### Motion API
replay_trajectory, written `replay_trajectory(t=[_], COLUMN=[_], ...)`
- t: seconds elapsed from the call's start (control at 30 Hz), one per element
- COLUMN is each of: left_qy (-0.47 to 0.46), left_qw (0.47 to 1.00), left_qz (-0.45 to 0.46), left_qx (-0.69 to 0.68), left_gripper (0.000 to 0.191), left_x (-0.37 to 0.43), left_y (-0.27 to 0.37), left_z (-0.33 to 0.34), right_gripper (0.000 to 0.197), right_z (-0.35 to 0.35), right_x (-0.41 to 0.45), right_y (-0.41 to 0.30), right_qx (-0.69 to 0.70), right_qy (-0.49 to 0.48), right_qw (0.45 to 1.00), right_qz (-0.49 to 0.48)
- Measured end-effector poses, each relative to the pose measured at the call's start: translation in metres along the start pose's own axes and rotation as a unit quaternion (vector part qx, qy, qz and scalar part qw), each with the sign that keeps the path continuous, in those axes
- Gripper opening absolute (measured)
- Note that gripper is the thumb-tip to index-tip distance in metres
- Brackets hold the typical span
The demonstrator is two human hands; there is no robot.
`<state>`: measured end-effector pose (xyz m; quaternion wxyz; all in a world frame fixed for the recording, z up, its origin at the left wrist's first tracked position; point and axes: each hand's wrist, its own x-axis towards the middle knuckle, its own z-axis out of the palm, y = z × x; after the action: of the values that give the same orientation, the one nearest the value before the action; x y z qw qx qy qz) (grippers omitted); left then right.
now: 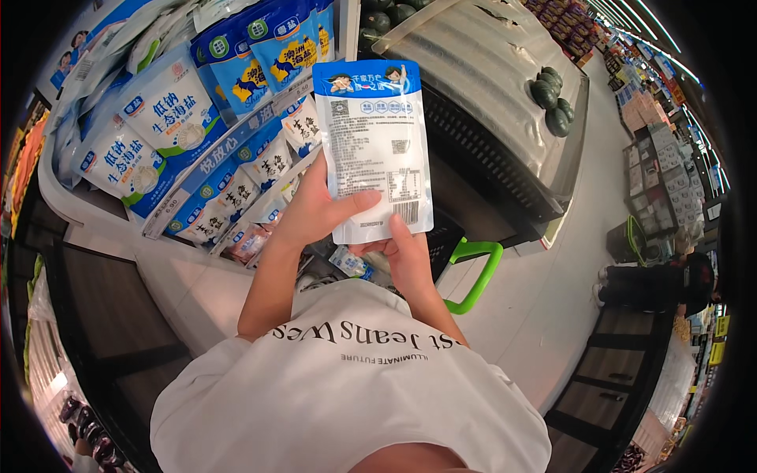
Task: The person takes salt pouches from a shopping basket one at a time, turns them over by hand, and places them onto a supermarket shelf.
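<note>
Both my hands hold a blue-and-white plastic pouch of salt (pixel 372 151), its printed back turned up towards me. My left hand (pixel 316 207) grips the pouch's left edge, the thumb lying flat across the lower part. At the bottom right corner, my right hand (pixel 405 254) pinches the pouch with its thumb on top; the fingers behind are partly hidden. Beyond my left hand stands a display shelf of salt pouches, with white-and-blue pouches (pixel 168 109) and blue-and-yellow pouches (pixel 284 44) on top. Smaller salt packs (pixel 210 204) fill the tier below.
A shopping basket with a green handle (pixel 479 275) sits below my right hand, partly hidden. Dark green melons (pixel 550 100) lie on a plastic-covered stand (pixel 491 53) at the upper right. A person (pixel 656 284) stands in the aisle at right. Dark wooden cabinets (pixel 112 307) stand at left.
</note>
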<state>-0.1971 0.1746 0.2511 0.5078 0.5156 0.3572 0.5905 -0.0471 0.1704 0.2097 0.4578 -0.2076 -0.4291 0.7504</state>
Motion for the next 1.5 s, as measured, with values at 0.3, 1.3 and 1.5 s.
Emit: replay_trajectory(t=[0.3,1.3,1.5], left_qy=[-0.044,-0.014,-0.011], left_qw=[0.998,0.997,0.997], left_qz=[-0.014,-0.052,-0.053], left_qx=[0.045,-0.055,-0.048], left_gripper=[0.081,0.044,0.039], left_x=[-0.002,-0.021,-0.026], left_y=[0.005,-0.002,-0.007], left_z=[-0.006,0.001,0.001], right_gripper=[0.037,0.035,0.034], right_z=[0.000,0.000,-0.002], right_x=[0.002,-0.015,-0.023], right_y=[-0.002,0.024,0.029], right_qx=[-0.059,0.012,0.028], right_qy=[-0.007,0.185,0.175], right_qw=[0.998,0.980,0.979], right_qz=[-0.021,-0.076,-0.100])
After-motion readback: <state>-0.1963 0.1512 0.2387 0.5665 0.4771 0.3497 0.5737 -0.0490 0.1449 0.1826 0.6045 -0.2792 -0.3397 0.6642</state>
